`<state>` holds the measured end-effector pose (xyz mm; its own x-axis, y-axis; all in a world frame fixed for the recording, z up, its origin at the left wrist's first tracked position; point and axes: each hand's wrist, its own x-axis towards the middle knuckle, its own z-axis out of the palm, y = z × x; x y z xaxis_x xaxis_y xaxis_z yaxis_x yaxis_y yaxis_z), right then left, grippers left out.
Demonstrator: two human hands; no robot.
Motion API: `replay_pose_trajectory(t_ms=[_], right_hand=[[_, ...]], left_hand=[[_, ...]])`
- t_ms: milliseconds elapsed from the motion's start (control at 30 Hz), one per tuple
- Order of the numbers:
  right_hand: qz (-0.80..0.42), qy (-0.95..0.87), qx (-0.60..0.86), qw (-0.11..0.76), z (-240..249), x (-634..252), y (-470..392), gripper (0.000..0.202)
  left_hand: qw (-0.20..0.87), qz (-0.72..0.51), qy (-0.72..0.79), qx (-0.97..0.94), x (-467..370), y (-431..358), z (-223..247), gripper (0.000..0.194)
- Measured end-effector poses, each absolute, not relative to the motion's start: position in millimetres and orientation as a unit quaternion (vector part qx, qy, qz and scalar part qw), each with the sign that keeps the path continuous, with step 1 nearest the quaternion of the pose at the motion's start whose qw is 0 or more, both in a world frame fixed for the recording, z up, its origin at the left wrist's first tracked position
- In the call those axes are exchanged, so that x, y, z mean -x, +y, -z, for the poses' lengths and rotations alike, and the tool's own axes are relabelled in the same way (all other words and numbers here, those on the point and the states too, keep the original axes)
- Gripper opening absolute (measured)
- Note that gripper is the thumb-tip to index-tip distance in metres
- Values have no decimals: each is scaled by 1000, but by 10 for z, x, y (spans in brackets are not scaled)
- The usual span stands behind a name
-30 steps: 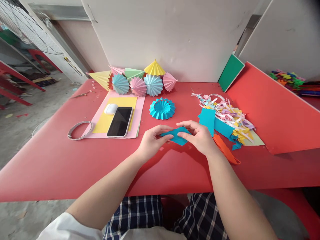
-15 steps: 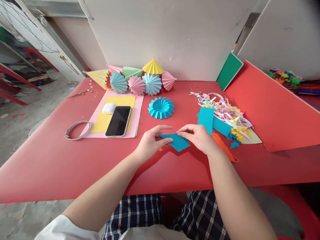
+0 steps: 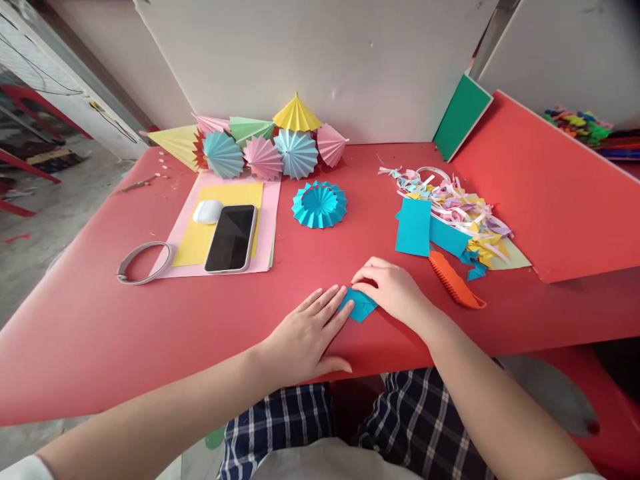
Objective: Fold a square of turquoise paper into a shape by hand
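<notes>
A small folded piece of blue paper (image 3: 362,308) lies on the red table near its front edge. My left hand (image 3: 310,337) rests flat, fingers stretched, their tips over the paper's left part. At the upper edge, the bent fingers and thumb of my right hand (image 3: 393,290) are pressed together on the paper; that grip partly hides it. Farther back stands a pleated blue paper ring (image 3: 320,205). To the right of my right hand lie a flat blue paper rectangle (image 3: 414,227) and an orange tool with a ridged edge (image 3: 456,281).
Pleated paper umbrellas (image 3: 263,158) in several colours stand along the wall. At left are a phone (image 3: 231,239), a white case (image 3: 207,212), yellow and pink sheets (image 3: 173,257) and a grey band (image 3: 123,270). Paper scraps (image 3: 457,207) lie by a leaning red board (image 3: 560,200).
The folded blue paper has come down from between both hands onto the table. My left hand has let go of its pinch and flattened over it. The view has shifted slightly.
</notes>
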<state>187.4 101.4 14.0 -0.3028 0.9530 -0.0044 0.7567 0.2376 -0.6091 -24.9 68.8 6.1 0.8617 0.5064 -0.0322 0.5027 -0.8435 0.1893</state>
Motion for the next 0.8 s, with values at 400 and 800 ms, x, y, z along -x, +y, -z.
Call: replay_pose_trajectory(t_ms=[400, 800], right_hand=[[-281, -789, 522, 159, -165, -1935, 977, 20], [-284, -791, 517, 164, -146, -1930, 967, 19]], left_hand=[[80, -24, 256, -963, 189, 668, -39, 88], [102, -26, 238, -966, 162, 665, -24, 91]])
